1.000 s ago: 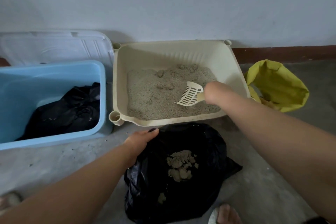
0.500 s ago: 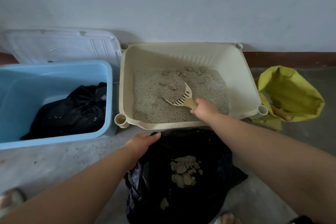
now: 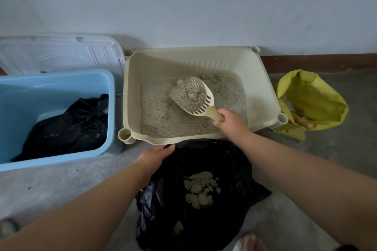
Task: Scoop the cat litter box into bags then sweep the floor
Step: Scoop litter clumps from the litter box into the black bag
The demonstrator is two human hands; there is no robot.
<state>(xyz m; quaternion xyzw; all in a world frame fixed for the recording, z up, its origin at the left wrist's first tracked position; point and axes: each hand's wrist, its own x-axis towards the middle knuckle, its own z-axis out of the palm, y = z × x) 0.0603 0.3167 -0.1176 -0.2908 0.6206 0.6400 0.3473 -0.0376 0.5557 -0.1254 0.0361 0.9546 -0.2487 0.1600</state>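
Observation:
A cream litter box holding grey litter stands against the wall. My right hand grips the handle of a slotted cream scoop, raised over the litter and heaped with litter and clumps. In front of the box an open black bag lies on the floor, with litter clumps inside. My left hand holds the bag's left rim near the box's front edge.
A light blue bin with a black bag inside stands to the left, with its white lid leaning behind. A yellow bag sits right of the litter box. Loose grains dot the concrete floor.
My right hand pushed the scoop left through the litter, then lifted it loaded with litter and clumps. My left hand stayed on the bag's rim.

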